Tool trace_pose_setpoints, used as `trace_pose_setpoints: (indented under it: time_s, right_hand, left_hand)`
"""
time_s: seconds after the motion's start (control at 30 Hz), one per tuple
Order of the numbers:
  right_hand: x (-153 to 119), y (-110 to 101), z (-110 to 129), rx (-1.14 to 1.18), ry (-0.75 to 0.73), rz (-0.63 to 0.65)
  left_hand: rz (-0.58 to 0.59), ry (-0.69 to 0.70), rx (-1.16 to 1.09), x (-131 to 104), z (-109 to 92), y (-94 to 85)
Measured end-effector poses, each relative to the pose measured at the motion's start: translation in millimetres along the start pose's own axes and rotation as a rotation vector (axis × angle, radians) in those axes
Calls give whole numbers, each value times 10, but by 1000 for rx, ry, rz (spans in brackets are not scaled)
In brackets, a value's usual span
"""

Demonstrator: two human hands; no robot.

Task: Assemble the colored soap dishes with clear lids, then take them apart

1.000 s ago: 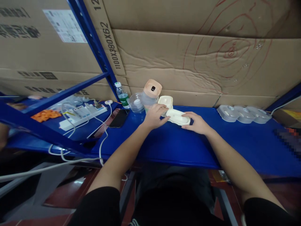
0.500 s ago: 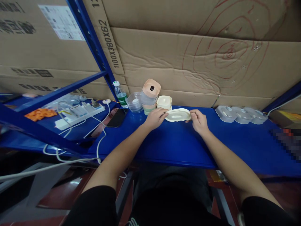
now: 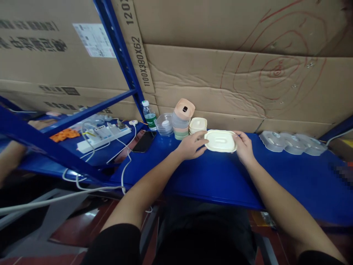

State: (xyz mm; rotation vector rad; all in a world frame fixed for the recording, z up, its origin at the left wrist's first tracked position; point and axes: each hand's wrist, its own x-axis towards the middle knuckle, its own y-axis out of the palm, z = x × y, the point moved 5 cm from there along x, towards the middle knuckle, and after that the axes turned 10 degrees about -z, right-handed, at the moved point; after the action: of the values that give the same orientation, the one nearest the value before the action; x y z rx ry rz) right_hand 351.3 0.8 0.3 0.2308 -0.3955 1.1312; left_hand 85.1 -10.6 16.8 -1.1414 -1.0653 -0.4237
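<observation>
A cream rectangular lid (image 3: 220,141) with rounded corners and a raised oblong middle is held up above the blue table, its broad face toward me. My right hand (image 3: 245,147) grips its right end, thumb on the near face and the other fingers mostly hidden behind. At the left end, my left hand (image 3: 192,145) has its fingertips on the lid's edge, fingers slightly bent. Just behind the left hand stand more cream containers (image 3: 198,123), stacked. Beside them is a taller stack of green, pink and grey containers, topped by a tilted peach piece (image 3: 184,109).
Clear bowls (image 3: 164,125), a water bottle (image 3: 149,116) and a black phone (image 3: 144,141) lie left of the stacks. A power strip (image 3: 104,138) trails white cables. Three joined clear containers (image 3: 292,142) sit at right. Another person's arm (image 3: 12,158) reaches in at far left.
The lid has turned from a shallow tilt to show its broad face. My left fingers have loosened a little at its edge. Another person's arm has come in at far left.
</observation>
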Motion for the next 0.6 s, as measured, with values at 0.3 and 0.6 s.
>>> trace_pose_setpoints:
  time_s: [0.3, 0.6]
  right_hand:
    - [-17, 50, 111, 187, 125, 72]
    - [135, -90, 3, 200, 113, 60]
  left_hand:
    - [40, -30, 101, 19, 81, 19]
    - [251, -198, 479, 423, 274, 139]
